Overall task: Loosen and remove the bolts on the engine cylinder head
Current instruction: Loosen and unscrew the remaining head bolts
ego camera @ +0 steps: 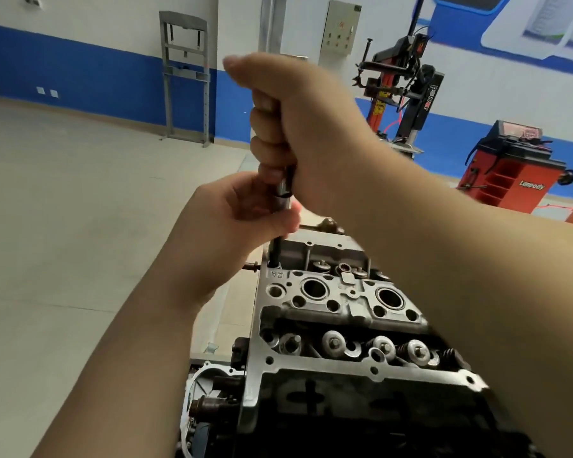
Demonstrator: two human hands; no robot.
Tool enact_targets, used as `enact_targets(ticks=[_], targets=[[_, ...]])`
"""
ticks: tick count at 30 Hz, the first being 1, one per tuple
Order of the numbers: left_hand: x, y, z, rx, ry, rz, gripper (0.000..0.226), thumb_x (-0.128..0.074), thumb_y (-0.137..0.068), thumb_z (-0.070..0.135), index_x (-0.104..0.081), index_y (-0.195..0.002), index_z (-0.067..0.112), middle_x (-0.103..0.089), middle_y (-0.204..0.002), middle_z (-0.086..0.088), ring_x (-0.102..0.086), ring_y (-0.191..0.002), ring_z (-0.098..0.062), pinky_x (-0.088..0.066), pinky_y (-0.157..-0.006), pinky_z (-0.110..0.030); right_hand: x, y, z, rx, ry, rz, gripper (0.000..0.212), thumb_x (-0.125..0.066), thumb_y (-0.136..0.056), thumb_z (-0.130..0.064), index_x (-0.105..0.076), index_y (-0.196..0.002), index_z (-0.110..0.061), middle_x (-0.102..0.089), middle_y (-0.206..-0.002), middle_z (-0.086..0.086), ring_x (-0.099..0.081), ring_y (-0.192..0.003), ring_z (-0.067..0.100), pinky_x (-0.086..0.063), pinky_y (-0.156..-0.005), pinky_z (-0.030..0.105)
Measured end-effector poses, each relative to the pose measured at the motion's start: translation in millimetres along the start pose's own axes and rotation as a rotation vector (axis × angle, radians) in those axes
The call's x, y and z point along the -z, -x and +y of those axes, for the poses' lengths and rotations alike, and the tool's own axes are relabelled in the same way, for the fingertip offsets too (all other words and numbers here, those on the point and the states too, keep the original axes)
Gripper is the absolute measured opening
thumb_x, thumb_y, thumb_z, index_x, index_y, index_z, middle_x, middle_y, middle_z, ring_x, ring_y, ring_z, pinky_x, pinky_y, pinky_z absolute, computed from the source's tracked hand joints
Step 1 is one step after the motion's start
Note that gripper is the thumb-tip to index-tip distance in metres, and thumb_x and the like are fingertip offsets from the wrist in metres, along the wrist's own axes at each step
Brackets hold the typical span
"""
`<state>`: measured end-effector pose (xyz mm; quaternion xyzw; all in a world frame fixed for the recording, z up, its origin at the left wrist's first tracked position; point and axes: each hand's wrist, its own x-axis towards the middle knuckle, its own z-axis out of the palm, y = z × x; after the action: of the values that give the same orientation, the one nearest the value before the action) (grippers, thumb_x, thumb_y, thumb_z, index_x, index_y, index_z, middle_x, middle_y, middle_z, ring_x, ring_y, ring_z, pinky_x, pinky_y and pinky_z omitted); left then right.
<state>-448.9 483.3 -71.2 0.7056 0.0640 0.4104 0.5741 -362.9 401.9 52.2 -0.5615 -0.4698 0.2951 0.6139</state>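
Fingers [272, 150] around tool [286, 185], "Lanpody" cabinet [510, 173]

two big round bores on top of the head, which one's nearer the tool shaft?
The left round bore, on the side stamped "2A". The dark steel tool shaft enters the grey aluminium cylinder head just beyond it; the right round bore lies further across.

Bright, even indoor light, soft shadows, slight motion blur, wide-angle edge distortion.

The near cylinder head [315, 368] is dull silver-grey, the far wall [80, 34] white over a blue band, the right-hand machines [506, 166] red-orange and black.
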Motion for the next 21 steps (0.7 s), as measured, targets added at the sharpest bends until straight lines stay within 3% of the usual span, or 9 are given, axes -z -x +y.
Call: enact_targets(ticks=[2,4,6,9,13,15,17,19,21], targets=[[6.6,2.2,-0.8,0.031,0.060,-0.119,0.023,-0.071,-0.097,0.014,-0.077,-0.119,0.017,-0.080,-0.113,-0.006,-0.079,-0.101,-0.029,-0.064,-0.092,-0.040,14.5,-0.3,-6.7,-0.085,-0.099,-0.264,0.050,-0.057,-0.103,-0.031,-0.039,-0.057,-0.022,-0.027,-0.047,-0.008,-0.022,-0.041,0.015,-0.022,-0.050,0.028],[6.6,3.1,-1.2,0.058,0.073,-0.121,0.025,-0.065,-0.101,0.007,-0.078,-0.120,0.019,-0.081,-0.112,-0.007,-0.079,-0.098,-0.031,-0.065,-0.089,-0.039,22.6,2.0,-7.4,-0.084,-0.155,-0.276,0.044,-0.052,-0.104,-0.032,-0.042,-0.063,-0.020,-0.030,-0.048,-0.007,-0.024,-0.044,0.015,-0.023,-0.053,0.029],[2.1,1.5,-2.4,0.051,0.070,-0.044,0.028,-0.068,-0.098,0.000,-0.080,-0.113,0.019,-0.082,-0.103,-0.009,-0.081,-0.090,-0.031,-0.066,-0.082,-0.037,18.9,4.1,-1.7,-0.062,-0.123,-0.091,0.036,-0.057,-0.104,-0.032,-0.048,-0.072,-0.017,-0.039,-0.053,-0.004,-0.033,-0.048,0.016,-0.031,-0.054,0.030],[-3.4,-1.1,-3.8,0.026,0.081,0.035,0.030,-0.076,-0.090,-0.004,-0.083,-0.109,0.018,-0.083,-0.099,-0.007,-0.082,-0.085,-0.027,-0.066,-0.077,-0.033,1.2,14.4,9.2,0.018,-0.041,0.351,0.022,-0.071,-0.095,-0.027,-0.058,-0.082,-0.015,-0.050,-0.063,0.000,-0.045,-0.054,0.016,-0.041,-0.053,0.030],[-1.1,0.7,-0.7,-0.024,0.067,0.039,0.027,-0.085,-0.081,0.001,-0.084,-0.104,0.015,-0.083,-0.094,-0.004,-0.081,-0.080,-0.019,-0.063,-0.074,-0.027,-17.1,19.2,15.7,0.112,0.000,0.500,0.021,-0.078,-0.092,-0.029,-0.066,-0.089,-0.012,-0.049,-0.059,-0.005,-0.044,-0.043,0.006,-0.042,-0.039,0.019],[0.1,2.2,1.1,-0.005,0.050,0.039,0.030,-0.089,-0.077,0.009,-0.084,-0.106,0.018,-0.083,-0.098,-0.004,-0.081,-0.088,-0.023,-0.065,-0.081,-0.032,-14.9,11.7,12.0,0.093,0.022,0.411,0.034,-0.075,-0.094,-0.037,-0.062,-0.070,-0.017,-0.042,-0.055,-0.003,-0.038,-0.045,0.015,-0.037,-0.044,0.026],[4.2,2.1,1.7,0.020,0.000,0.017,0.029,-0.085,-0.083,0.008,-0.082,-0.110,0.020,-0.083,-0.102,-0.003,-0.081,-0.094,-0.024,-0.065,-0.088,-0.036,-1.4,0.9,5.2,0.017,0.010,0.108,0.054,-0.067,-0.099,-0.036,-0.045,-0.052,-0.023,-0.034,-0.050,-0.003,-0.028,-0.043,0.017,-0.029,-0.048,0.027],[7.3,3.2,2.4,0.059,0.012,-0.106,0.027,-0.074,-0.093,0.007,-0.078,-0.117,0.020,-0.082,-0.110,-0.002,-0.080,-0.100,-0.024,-0.063,-0.092,-0.033,18.6,-4.3,-1.7,-0.064,-0.074,-0.256,0.055,-0.054,-0.105,-0.033,-0.033,-0.055,-0.023,-0.029,-0.046,-0.007,-0.024,-0.041,0.015,-0.026,-0.050,0.027],[6.0,4.9,4.1,0.076,0.004,-0.182,0.030,-0.069,-0.097,0.003,-0.076,-0.120,0.022,-0.082,-0.110,0.000,-0.080,-0.100,-0.022,-0.062,-0.090,-0.028,33.9,-1.4,-4.6,-0.086,-0.148,-0.397,0.049,-0.043,-0.107,-0.037,-0.037,-0.061,-0.021,-0.032,-0.048,-0.006,-0.028,-0.043,0.014,-0.029,-0.053,0.028]])
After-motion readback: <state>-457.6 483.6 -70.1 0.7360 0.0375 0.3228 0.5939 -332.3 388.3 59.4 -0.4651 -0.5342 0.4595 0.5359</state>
